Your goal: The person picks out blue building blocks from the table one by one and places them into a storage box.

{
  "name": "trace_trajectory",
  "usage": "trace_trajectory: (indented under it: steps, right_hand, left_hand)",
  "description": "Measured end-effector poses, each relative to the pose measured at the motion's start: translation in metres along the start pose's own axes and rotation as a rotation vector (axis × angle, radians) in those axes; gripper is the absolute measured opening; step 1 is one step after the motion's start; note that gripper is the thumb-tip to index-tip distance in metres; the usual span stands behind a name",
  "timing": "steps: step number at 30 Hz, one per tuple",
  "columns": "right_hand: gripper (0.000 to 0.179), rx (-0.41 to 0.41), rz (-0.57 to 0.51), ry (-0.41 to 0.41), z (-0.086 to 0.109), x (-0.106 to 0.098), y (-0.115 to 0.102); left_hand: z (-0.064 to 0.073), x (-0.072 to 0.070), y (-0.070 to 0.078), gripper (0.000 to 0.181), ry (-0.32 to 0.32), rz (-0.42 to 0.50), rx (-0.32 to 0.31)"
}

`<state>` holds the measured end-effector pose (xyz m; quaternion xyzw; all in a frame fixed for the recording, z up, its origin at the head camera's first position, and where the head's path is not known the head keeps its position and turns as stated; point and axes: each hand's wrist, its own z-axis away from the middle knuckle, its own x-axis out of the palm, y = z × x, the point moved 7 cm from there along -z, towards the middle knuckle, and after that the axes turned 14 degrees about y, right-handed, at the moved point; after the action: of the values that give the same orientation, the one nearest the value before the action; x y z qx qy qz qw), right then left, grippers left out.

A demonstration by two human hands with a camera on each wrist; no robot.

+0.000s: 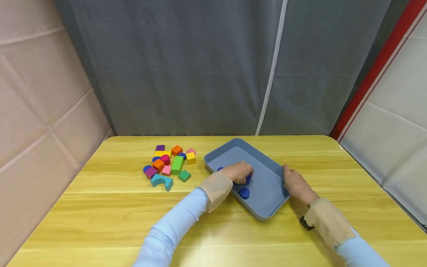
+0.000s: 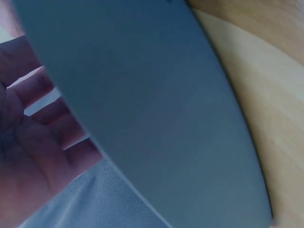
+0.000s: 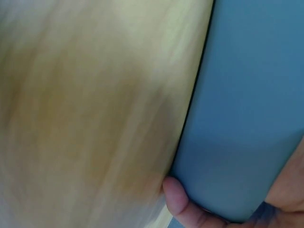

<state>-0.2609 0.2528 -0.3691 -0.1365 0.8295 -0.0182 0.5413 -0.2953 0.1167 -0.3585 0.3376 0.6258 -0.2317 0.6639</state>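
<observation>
A grey-blue rectangular tray [image 1: 263,163] lies at a slant on the table. My left hand [image 1: 237,172] reaches over its near left wall, fingers bent down inside. A blue round block [image 1: 248,180] shows right at those fingertips; whether they pinch it I cannot tell. Another blue round block [image 1: 244,193] lies by the near wall, and a further blue block [image 1: 220,169] shows past the wrist. In the left wrist view the tray wall [image 2: 156,114] hides the fingertips. My right hand [image 1: 298,184] grips the tray's right end, a fingertip [image 3: 175,194] against its outer wall.
Left of the tray lies a loose group of coloured blocks, among them a green block [image 1: 177,165], a light-blue arch [image 1: 162,181] and a yellow cube [image 1: 191,158]. A grey curtain [image 1: 186,74] hangs behind the wooden table [image 1: 100,207].
</observation>
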Motion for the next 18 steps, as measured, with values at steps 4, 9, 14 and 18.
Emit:
trace_trajectory:
  steps: [4, 9, 14, 18]
  right_hand:
    - [0.031, -0.012, 0.007, 0.008, -0.0008, 0.0001, -0.0002]
    - [0.032, -0.012, 0.007, 0.006, -0.0009, -0.0004, -0.002]
    - [0.033, -0.009, 0.009, 0.005, -0.0006, -0.0007, -0.0019]
    - [0.033, -0.008, 0.014, -0.004, 0.0004, 0.0003, -0.001]
  left_hand:
    - [-0.0003, 0.0003, 0.0012, 0.027, -0.016, 0.011, -0.015]
    - [-0.0004, 0.0013, 0.002, 0.025, -0.022, 0.008, -0.031]
    - [0.0, 0.0031, 0.0022, 0.023, -0.039, 0.005, -0.049]
    - [0.0005, 0.0035, 0.0022, 0.023, -0.046, -0.003, -0.057]
